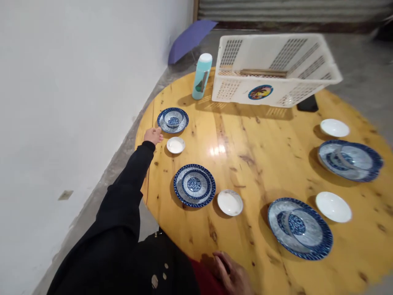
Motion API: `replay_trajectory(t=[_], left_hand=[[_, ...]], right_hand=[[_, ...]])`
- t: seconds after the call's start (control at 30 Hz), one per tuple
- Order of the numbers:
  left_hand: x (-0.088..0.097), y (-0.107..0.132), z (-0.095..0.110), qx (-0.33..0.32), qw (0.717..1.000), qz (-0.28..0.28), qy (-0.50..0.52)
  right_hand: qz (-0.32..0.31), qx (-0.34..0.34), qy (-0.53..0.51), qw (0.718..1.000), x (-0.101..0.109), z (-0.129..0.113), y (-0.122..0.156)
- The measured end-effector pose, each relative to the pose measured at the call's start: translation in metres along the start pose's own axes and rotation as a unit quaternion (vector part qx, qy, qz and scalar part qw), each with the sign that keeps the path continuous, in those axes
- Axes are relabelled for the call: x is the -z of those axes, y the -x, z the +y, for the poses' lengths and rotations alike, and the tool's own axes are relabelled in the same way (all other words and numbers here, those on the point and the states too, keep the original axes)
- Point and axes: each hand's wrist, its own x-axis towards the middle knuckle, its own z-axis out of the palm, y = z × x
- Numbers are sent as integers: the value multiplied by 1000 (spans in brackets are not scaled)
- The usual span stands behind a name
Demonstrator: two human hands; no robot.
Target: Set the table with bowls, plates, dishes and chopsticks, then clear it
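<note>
My left hand (154, 136) reaches to the far left of the table, its fingers bent together at the near rim of a blue-patterned plate (183, 126). On that plate stands a matching bowl (173, 119). Just right of my hand is a small white dish (176, 145). Nearer to me lies a second patterned plate (210, 188) with a bowl (194, 184) on it, beside another white dish (230, 203). At the table's near edge my right hand (233, 273) is loosely open, thumb and finger apart, with nothing visible in it.
Two more plates (327, 241) (377, 159) with bowls, and white dishes (333, 207) (334, 128), stand at the right. A white plastic crate (236, 92), a turquoise bottle (202, 76) and a black phone-like object (308, 104) are at the back. A wall (76, 102) runs along the left.
</note>
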Motion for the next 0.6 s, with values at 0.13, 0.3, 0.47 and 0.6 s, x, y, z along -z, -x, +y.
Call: replay_trajectory(t=[0.13,0.3,0.47,0.6], left_hand=[[-12,-58,9,-21,998,-34,-54],[-27,-102,15,-48,981,-98,-163],[-53,-137,6,-80,966,-142,-199],[-65,-156,-3,-103,968,-123,-192]], right_hand=[[40,-52,-15,998,-28,-35,-15],[102,-116,15,988,-42,-75,-28],[106,-188,23,976,-50,-93,-36],[108,-194,16,975,-52,-89,-47]])
